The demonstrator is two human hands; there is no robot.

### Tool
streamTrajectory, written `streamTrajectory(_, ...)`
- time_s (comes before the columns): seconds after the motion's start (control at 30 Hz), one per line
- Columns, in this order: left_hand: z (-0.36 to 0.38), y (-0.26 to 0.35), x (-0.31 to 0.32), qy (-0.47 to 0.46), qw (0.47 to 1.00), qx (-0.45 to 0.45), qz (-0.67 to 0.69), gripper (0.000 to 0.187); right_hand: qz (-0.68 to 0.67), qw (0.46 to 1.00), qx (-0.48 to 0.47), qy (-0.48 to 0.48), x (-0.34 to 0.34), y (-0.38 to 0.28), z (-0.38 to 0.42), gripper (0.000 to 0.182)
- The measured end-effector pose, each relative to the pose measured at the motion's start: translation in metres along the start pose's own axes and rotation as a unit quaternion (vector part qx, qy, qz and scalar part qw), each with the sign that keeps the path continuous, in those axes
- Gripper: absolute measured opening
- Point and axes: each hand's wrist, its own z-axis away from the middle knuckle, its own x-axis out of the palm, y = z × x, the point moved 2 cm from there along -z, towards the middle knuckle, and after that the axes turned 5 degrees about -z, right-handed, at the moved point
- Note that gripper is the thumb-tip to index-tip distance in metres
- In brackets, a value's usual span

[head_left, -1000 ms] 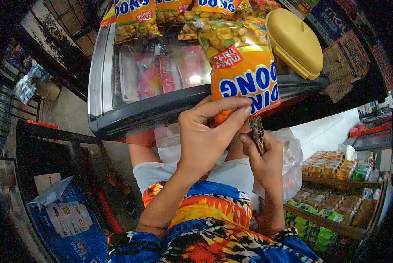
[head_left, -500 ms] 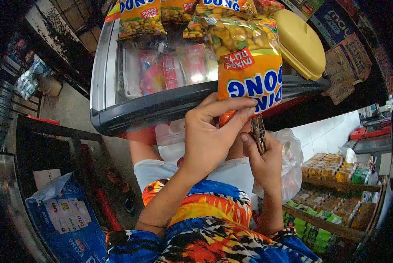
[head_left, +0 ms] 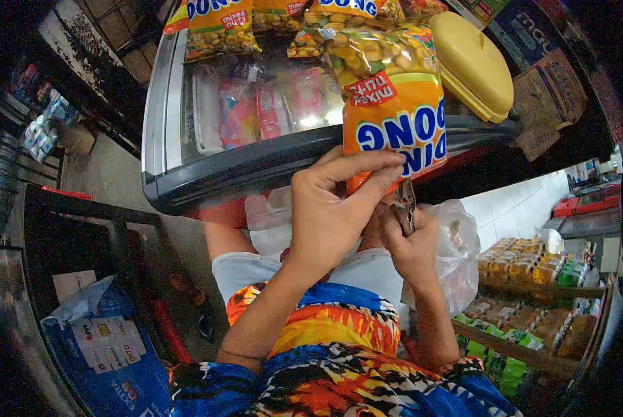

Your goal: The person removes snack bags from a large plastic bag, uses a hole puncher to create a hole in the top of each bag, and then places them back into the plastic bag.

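Between the thumb and fingers of my left hand (head_left: 332,201), the end of a Ding Dong mixed nuts bag (head_left: 395,104) is pinched. The bag is orange with a clear window full of nuts, and its lettering is upside down in this view. My right hand (head_left: 415,243) is closed around a dark metal plier-like hand tool (head_left: 406,208), whose upper end meets the bag's lower edge close to my left fingertips. Part of the tool is hidden in my palm. More mixed nuts bags (head_left: 219,28) lie beyond on the glass-topped freezer.
The freezer (head_left: 256,163) has a black curved front edge and pink packets under its glass. A yellow plastic container (head_left: 474,66) rests on top at right. Shelves of packed goods (head_left: 520,299) stand lower right, beside a clear plastic bag (head_left: 457,257). A blue sack (head_left: 117,347) sits lower left.
My right hand has shifted slightly left and its grip on the tool looks tighter, with the handles closer together. My left hand still pinches the bag, almost unmoved.
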Motion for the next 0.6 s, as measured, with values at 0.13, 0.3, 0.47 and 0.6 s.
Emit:
streamTrajectory(0.13,0.002,0.004,0.0,0.0,1.0,-0.008,0.005,0.015,0.04,0.998,-0.037,-0.007,-0.002,-0.005,0.0,0.02)
streamTrajectory(0.3,0.0,0.006,-0.002,0.003,0.998,-0.042,0.04,0.015,0.062,0.995,-0.08,-0.008,-0.008,-0.009,-0.001,0.016)
streamTrajectory(0.47,0.001,0.003,-0.003,-0.007,0.997,-0.052,0.051,0.015,0.075,0.997,-0.032,-0.011,-0.011,-0.019,0.001,0.018)
streamTrajectory(0.6,0.0,0.003,-0.004,-0.012,0.998,-0.036,0.045,0.014,0.066,0.998,-0.02,-0.003,-0.01,-0.017,0.0,0.019)
